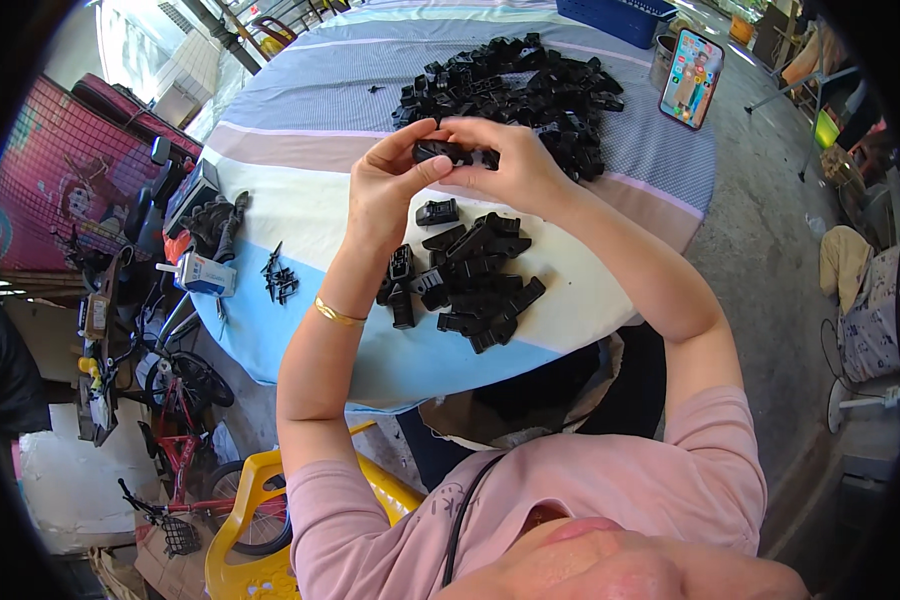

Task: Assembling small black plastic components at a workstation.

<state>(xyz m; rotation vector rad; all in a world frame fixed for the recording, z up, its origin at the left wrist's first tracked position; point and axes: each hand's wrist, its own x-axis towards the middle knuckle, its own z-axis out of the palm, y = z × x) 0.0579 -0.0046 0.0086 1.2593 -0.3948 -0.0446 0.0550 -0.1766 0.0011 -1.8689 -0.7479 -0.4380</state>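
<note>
Both my hands meet above the middle of the table, closed on one small black plastic part (442, 151). My left hand (395, 172) pinches its left end between thumb and fingers. The other end sits in the fingers of my right hand (510, 165), which partly cover it. Just below my hands lies a single black plastic piece (437, 212). Nearer to me is a loose pile of similar black pieces (475, 265). Beyond my hands spreads a much larger heap of black plastic parts (510, 85).
A striped cloth covers the round table (310, 150). Small black bits (280, 280) and a white-blue box (206, 274) lie at the left. A phone (691, 78) stands upright at the far right, near a blue basket (620, 18). A yellow chair (255, 510) is at lower left.
</note>
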